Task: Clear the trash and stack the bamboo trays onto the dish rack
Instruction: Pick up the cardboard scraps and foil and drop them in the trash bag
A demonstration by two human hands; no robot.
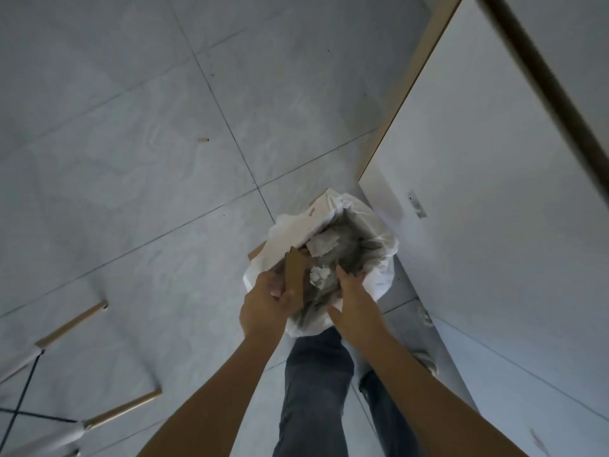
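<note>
We are on the trash step. Our left hand (267, 303) pinches a cardboard piece (294, 273) over the trash bag (329, 225); our right hand (354, 300) is spread wide beside it. Next we should let go.

I stand on a grey tiled floor (131, 159) crossed by thin dark grout lines. The trash bin (329, 245), lined with a white bag, sits on it just beside the white cabinet (494, 225). Well left of the bin, a small brown scrap (203, 140) lies on a tile. Nearer me, left of the bin, wooden-tipped chair legs (71, 324) rest on the floor.
</note>
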